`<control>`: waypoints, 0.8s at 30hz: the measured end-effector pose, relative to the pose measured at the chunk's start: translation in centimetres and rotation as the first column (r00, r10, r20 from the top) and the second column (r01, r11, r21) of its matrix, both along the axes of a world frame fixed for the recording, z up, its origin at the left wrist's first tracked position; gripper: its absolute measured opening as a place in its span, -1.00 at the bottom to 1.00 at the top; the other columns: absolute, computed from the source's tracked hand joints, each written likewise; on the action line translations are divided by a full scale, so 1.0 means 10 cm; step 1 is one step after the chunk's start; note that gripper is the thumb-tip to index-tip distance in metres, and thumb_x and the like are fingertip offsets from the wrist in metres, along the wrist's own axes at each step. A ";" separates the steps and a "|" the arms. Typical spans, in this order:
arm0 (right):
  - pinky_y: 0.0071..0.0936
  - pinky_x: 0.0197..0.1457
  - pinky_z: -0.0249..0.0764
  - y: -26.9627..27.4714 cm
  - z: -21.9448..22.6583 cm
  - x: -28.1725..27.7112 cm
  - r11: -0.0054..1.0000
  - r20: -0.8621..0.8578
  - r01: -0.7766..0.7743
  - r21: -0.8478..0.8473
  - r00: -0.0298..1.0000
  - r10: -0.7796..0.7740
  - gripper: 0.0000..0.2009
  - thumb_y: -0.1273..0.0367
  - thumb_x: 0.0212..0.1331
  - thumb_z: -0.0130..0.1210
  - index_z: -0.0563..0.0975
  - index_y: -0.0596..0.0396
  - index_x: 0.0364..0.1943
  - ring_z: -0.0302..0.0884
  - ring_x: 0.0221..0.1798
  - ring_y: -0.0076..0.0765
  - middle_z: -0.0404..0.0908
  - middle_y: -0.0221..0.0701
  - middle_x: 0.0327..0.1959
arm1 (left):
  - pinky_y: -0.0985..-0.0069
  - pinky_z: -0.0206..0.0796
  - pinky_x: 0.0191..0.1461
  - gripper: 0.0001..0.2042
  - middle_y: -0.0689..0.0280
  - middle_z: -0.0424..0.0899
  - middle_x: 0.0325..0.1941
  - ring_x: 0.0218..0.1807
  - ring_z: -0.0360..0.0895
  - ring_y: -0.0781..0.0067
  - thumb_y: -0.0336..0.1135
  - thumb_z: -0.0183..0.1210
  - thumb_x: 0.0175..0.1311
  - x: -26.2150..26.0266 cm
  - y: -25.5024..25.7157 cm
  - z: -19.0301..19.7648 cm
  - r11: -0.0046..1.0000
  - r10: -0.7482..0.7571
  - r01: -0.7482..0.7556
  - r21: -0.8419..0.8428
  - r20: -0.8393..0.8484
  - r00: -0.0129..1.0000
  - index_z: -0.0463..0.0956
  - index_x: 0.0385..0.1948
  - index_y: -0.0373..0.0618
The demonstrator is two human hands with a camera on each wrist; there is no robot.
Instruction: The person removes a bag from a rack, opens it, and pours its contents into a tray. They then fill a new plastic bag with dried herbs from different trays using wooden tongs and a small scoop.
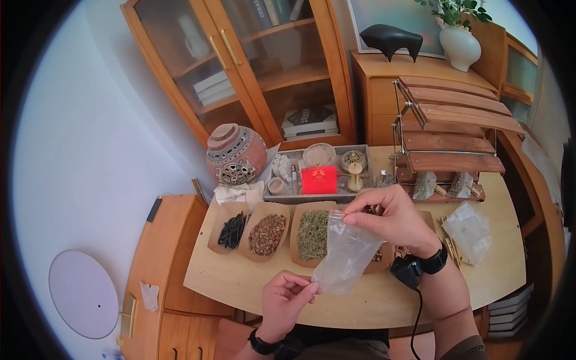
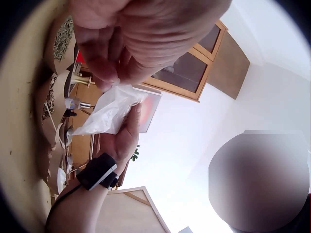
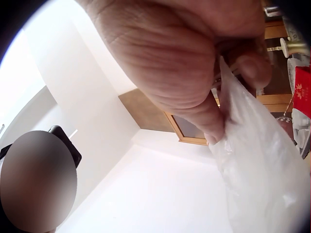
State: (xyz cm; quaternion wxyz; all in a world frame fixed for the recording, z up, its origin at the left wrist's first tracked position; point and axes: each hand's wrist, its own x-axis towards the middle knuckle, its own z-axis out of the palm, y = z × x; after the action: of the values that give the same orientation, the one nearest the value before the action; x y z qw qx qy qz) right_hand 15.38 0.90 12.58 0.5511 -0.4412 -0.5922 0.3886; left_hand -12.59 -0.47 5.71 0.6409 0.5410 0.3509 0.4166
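Observation:
A clear plastic bag hangs slanted between both hands over the table's front half. The right hand pinches its upper end, near a red line, between thumb and fingers. Down at the bag's lower left corner, the left hand pinches the plastic with thumb and fingertip. In the left wrist view the bag looks whitish and crumpled below the left hand. The right wrist view has the right hand gripping the bag. No contents are visible in the bag.
Paper trays of black sticks, reddish bits and green herb stand behind the hands. Further back are a grey tray with a red packet, a round pot and a wooden rack. Another plastic bag lies right.

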 end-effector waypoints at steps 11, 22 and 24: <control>-0.62 -0.19 0.44 -0.02 0.02 0.06 0.999 0.034 0.008 0.032 0.999 -0.009 -0.91 0.46 0.28 0.36 0.76 0.20 -0.21 0.54 -0.27 -0.71 0.75 -0.51 -0.35 | 0.70 0.41 -0.16 -0.71 0.33 0.68 -0.26 -0.25 0.55 0.67 -0.59 0.32 0.35 -0.01 0.04 -0.02 0.984 -0.105 0.113 -0.136 0.063 0.992 0.57 0.08 -0.33; -0.66 -0.26 0.40 0.00 0.01 0.18 0.997 0.065 0.062 0.037 0.996 -0.065 -0.91 0.43 0.28 0.36 0.76 0.16 -0.23 0.51 -0.34 -0.74 0.74 -0.57 -0.39 | 0.53 0.44 -0.21 -0.92 0.25 0.65 -0.30 -0.33 0.56 0.52 -0.46 0.14 0.55 0.04 0.13 -0.12 0.997 -0.043 0.044 0.060 -0.016 0.999 0.52 -0.16 -0.28; -0.65 -0.28 0.39 -0.01 0.00 0.21 0.999 0.043 0.050 -0.021 0.998 -0.049 -0.90 0.43 0.27 0.37 0.75 0.16 -0.23 0.50 -0.33 -0.76 0.74 -0.57 -0.38 | 0.53 0.46 -0.21 -0.90 0.23 0.67 -0.28 -0.33 0.60 0.50 -0.42 0.10 0.58 0.04 0.12 -0.11 0.990 0.022 -0.017 0.141 -0.033 0.999 0.48 -0.16 -0.27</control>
State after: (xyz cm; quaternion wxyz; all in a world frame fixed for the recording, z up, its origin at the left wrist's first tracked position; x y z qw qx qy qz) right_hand 17.52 0.82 12.55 0.5427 -0.4699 -0.5885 0.3720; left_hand -12.24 0.74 4.63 0.5910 0.5885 0.3367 0.4371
